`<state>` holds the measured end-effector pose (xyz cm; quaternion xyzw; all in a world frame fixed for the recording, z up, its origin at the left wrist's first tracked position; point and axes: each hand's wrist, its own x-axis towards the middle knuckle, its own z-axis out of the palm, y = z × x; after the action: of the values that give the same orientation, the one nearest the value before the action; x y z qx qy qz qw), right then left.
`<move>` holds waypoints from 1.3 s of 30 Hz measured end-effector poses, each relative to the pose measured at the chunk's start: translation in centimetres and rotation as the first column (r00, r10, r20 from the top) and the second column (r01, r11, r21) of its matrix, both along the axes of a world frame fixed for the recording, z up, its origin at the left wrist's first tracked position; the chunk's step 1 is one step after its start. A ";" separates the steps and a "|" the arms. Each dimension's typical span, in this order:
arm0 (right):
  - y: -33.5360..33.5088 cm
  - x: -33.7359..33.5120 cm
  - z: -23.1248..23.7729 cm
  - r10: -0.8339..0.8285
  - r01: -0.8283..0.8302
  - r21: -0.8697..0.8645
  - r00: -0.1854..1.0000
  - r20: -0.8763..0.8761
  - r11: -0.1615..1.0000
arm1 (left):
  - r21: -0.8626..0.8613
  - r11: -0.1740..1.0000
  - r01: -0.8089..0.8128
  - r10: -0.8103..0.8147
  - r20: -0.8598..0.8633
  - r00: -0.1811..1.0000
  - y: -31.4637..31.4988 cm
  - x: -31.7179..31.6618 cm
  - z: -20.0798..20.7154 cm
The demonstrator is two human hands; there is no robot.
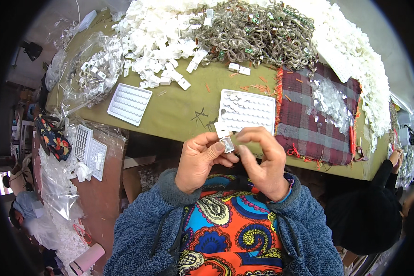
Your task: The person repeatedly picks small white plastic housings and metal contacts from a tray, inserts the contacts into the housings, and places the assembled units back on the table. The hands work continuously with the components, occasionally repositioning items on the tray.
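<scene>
My left hand (198, 158) is closed, thumb and fingers pinching a small white plastic case (222, 131) with a transparent compartment at its lower end. Close by on the right is my right hand (262, 161), its fingers bent and its thumb apart from the forefinger. I see nothing between them. Just beyond my hands lies a white tray (250, 112) with rows of round hollows; several small round discs (232, 97) sit toward its left. Two white cases (239, 69) rest behind the tray.
A big heap of grey coiled wires (257, 34) and piles of white plastic pieces (147, 34) cover the table's far side. Another white tray (130, 103) lies left. On the right, a checked cloth (303, 129) bears small transparent pieces (329, 103). Another person's hand (394, 158) is far right.
</scene>
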<state>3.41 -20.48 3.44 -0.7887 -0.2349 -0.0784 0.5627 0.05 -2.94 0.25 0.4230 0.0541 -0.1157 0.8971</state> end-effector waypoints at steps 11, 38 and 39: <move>1.0 0.6 -0.6 0.041 -0.046 -0.161 0.999 -0.033 0.986 | 0.178 0.981 0.082 -0.064 -0.102 0.993 0.3 -0.3 0.4; 0.2 8.8 -2.1 -0.074 0.136 -0.547 0.988 0.135 0.826 | -0.264 0.952 0.156 -0.194 -0.124 0.973 3.4 4.0 -1.5; 0.2 8.9 -2.2 -0.083 0.149 -0.563 0.986 0.142 0.813 | -0.268 0.953 0.143 -0.179 -0.115 0.977 3.3 4.0 -1.6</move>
<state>12.27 -20.30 1.27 -0.9282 -0.2299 -0.0821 0.2807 4.04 0.32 -1.37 0.2965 0.0658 -0.2237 0.9261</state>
